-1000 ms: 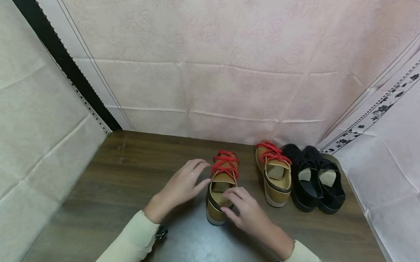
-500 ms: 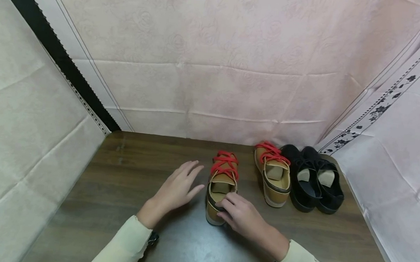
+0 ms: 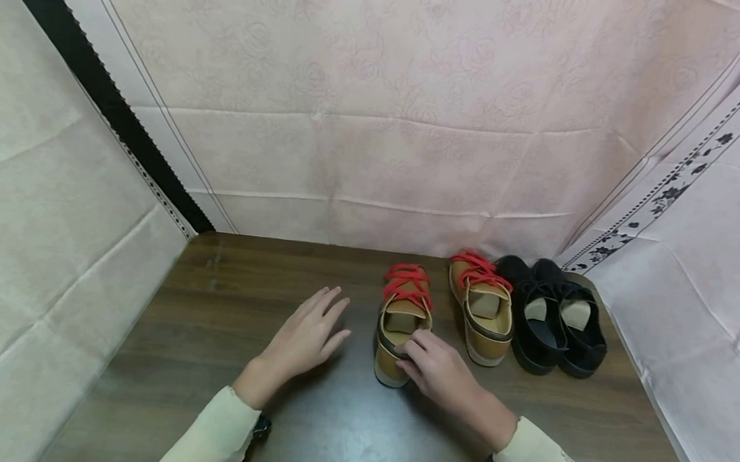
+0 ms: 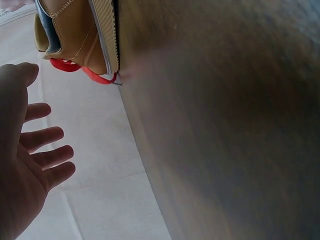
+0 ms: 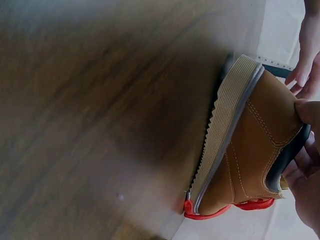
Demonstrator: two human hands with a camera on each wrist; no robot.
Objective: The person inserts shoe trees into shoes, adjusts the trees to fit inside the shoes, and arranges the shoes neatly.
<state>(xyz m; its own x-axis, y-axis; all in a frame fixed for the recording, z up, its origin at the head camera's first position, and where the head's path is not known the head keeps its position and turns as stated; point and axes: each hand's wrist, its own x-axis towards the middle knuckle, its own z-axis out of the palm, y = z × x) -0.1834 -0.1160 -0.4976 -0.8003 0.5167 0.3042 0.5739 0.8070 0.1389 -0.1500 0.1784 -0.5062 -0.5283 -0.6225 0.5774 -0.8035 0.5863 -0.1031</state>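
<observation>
A tan shoe [image 3: 390, 369] with red laces stands on the wooden tabletop, toe toward the back wall. My right hand [image 3: 440, 374] pinches its heel collar, thumb outside and fingers inside the opening, as the right wrist view shows on the shoe [image 5: 255, 135]. Left of that shoe, my left hand [image 3: 301, 339] hovers apart from it with fingers spread and straight. The left wrist view has the same left hand [image 4: 30, 150] holding nothing, below the shoe's side [image 4: 80, 35]. To the right stands the matching tan shoe [image 3: 489, 335], slightly angled, touched by neither hand.
A pair of black shoes [image 3: 538, 348] stands close against the right-hand tan shoe, near the table's right edge. Pale cloth [image 3: 374, 154] hangs behind the wooden table [image 3: 212, 362], and cloth also borders both sides.
My right hand has taken hold of the tan shoe's heel, and the shoe has shifted a little to the right. My left hand has drawn away to the left.
</observation>
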